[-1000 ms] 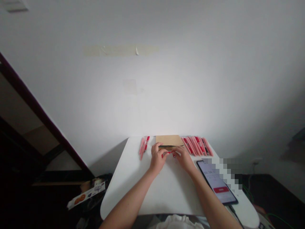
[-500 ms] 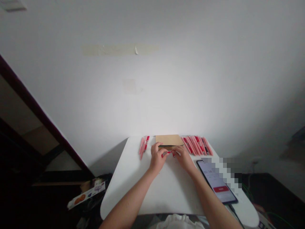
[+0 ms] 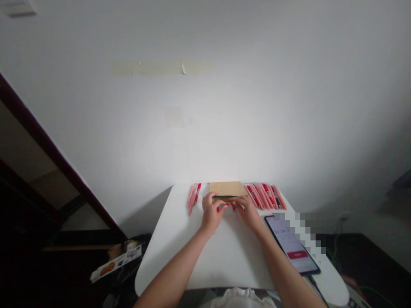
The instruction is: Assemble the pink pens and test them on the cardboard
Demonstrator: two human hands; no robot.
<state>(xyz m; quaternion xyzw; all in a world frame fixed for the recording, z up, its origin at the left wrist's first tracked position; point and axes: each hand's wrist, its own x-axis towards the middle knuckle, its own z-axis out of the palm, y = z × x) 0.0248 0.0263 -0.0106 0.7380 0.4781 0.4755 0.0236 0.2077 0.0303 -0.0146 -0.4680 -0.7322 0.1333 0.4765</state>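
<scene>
My left hand is closed, thumb and fingers pinching one side of a small red pen. From the other side my right hand is closed on it too, so most of the pen is hidden by fingers. A short red and dark piece shows under the right fingertips; whether it belongs to the same pen I cannot tell. Just behind both hands is a brown cardboard box with a dark front edge.
On the white table, a few pink and red pens lie at the left, and a row of several pink and red pens at the right. A phone with a cable lies by my right forearm. The wall rises behind.
Both hands stay almost in place over the same pen. The right fingers have shifted very slightly left, toward the left hand.
</scene>
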